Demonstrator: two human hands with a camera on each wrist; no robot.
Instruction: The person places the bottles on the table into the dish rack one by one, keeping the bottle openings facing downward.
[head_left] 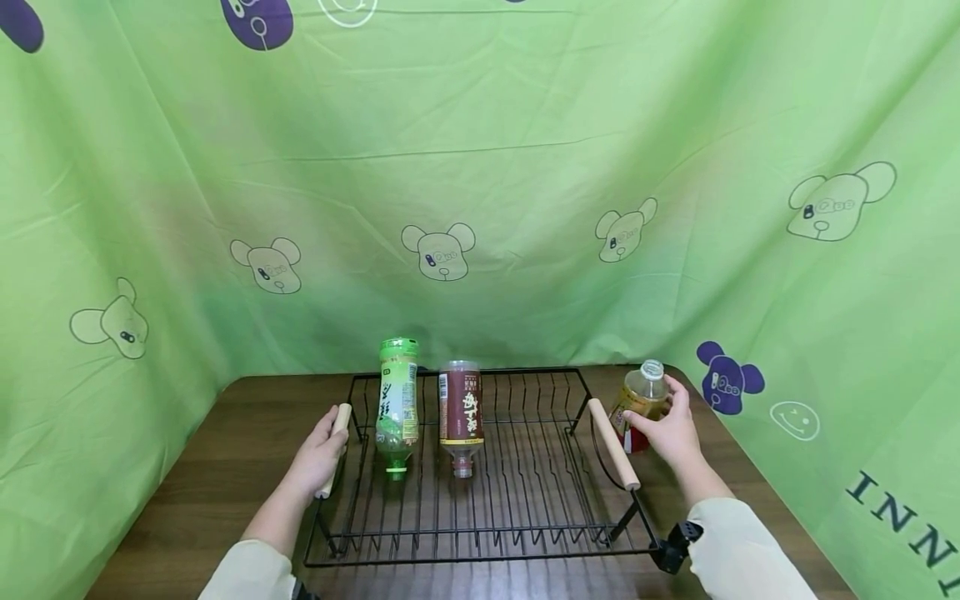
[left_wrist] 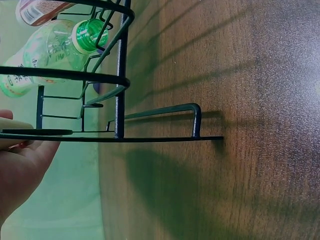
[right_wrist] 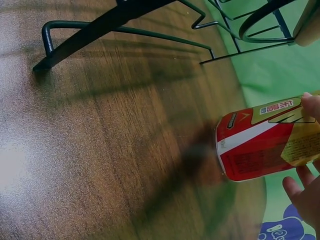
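My left hand (head_left: 318, 454) grips the left wooden handle (head_left: 334, 450) of a black wire dish rack (head_left: 517, 530). In the right hand (head_left: 670, 421) is a plastic bottle with a red and yellow label (right_wrist: 265, 137), held between thumb and fingers just outside the rack's right handle (head_left: 615, 446). Its neck, with no cap on it, points up in the head view. Two more bottles lie in the rack with their necks toward me: a green-labelled one (head_left: 397, 400) with a green cap, and a maroon-labelled one (head_left: 461, 408) to its right.
The rack stands on short legs on a brown wooden table (head_left: 247, 425). Behind and at both sides hangs a green curtain (head_left: 517, 308) with bear faces printed on it. A black wrist camera (head_left: 672, 547) sits close to the rack's front right corner.
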